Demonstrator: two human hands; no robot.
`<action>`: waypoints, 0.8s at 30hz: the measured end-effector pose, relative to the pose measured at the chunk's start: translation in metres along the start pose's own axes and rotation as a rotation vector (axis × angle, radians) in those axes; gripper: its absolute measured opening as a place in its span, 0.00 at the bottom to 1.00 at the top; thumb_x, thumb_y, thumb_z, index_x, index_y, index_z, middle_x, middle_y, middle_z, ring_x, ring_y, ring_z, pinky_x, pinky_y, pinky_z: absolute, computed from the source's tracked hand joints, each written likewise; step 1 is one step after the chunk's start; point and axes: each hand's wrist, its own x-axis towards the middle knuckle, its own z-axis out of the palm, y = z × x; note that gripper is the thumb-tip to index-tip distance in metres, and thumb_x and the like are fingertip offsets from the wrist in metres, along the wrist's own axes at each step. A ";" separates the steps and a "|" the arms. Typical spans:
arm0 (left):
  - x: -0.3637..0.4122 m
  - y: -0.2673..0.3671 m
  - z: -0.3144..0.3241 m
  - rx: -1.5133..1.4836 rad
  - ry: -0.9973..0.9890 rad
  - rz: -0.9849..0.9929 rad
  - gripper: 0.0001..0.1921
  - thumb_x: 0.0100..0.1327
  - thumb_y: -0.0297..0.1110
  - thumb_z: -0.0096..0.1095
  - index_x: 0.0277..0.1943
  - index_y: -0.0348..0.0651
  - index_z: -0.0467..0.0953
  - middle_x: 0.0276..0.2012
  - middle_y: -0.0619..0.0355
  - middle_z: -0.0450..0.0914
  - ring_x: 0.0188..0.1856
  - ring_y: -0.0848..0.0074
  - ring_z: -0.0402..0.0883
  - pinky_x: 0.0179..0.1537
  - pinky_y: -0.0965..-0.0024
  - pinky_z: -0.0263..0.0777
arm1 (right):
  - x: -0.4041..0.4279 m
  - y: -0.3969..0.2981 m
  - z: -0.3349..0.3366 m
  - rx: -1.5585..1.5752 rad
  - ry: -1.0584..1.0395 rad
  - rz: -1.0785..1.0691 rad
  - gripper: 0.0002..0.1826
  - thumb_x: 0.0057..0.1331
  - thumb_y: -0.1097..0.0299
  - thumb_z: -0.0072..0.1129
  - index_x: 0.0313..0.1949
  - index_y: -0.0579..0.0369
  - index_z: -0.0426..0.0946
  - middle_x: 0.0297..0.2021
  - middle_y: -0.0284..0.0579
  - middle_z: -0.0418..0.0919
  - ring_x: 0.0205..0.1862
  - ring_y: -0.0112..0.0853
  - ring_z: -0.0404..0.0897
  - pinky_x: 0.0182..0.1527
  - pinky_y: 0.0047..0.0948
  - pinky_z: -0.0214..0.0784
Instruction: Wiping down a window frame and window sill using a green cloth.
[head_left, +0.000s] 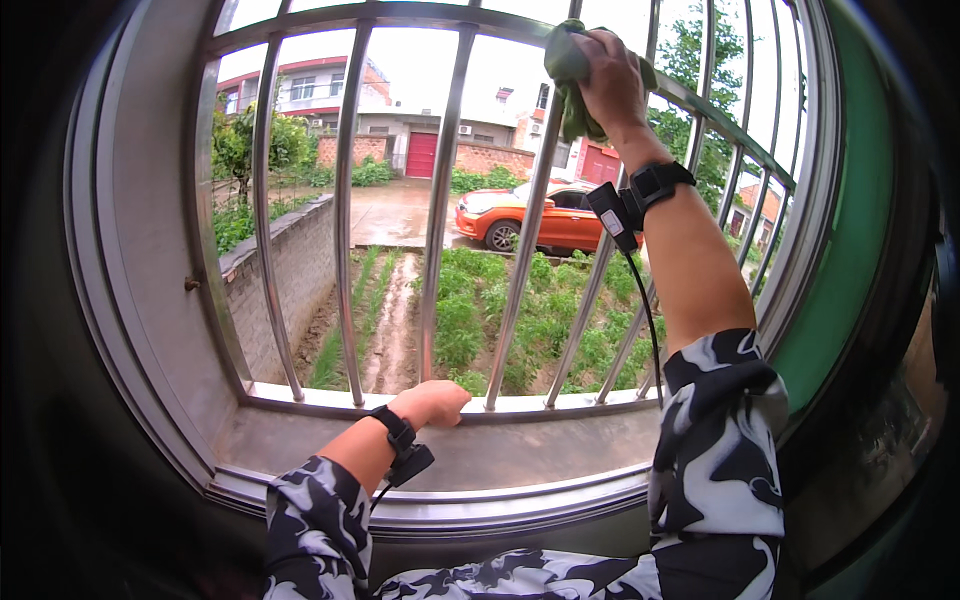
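A green cloth is bunched in my right hand, high up on the metal window grille. It presses against the upper crossbar, near where an upright bar meets it. Low down, my left hand is curled at the foot of another upright bar, on the grille's bottom rail. Its fingertips are hidden from me. Each wrist wears a black strap with a small cabled device.
Between me and the grille lies a concrete sill, edged by the metal window track. A green panel stands at the right. Past the bars are a planted garden, a brick wall and an orange car.
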 end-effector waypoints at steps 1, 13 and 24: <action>-0.006 0.012 -0.015 -0.002 0.004 -0.006 0.12 0.46 0.26 0.49 0.35 0.37 0.75 0.31 0.46 0.77 0.36 0.57 0.76 0.37 0.60 0.70 | 0.005 0.002 0.006 0.006 0.003 -0.002 0.22 0.46 0.66 0.60 0.44 0.37 0.72 0.42 0.40 0.70 0.43 0.42 0.70 0.47 0.37 0.63; -0.096 -0.023 -0.096 0.410 1.126 -0.331 0.27 0.44 0.26 0.59 0.52 0.50 0.65 0.56 0.51 0.57 0.60 0.59 0.53 0.59 0.53 0.45 | 0.087 -0.113 0.051 0.226 -0.111 -0.009 0.10 0.56 0.69 0.45 0.37 0.48 0.73 0.36 0.41 0.71 0.43 0.37 0.69 0.46 0.35 0.62; -0.092 -0.034 -0.089 0.318 0.856 -0.645 0.36 0.49 0.33 0.61 0.59 0.67 0.52 0.62 0.58 0.48 0.63 0.60 0.46 0.57 0.40 0.38 | 0.104 -0.145 0.051 0.001 -0.291 -0.117 0.14 0.57 0.70 0.43 0.44 0.47 0.67 0.43 0.44 0.67 0.46 0.40 0.68 0.46 0.38 0.63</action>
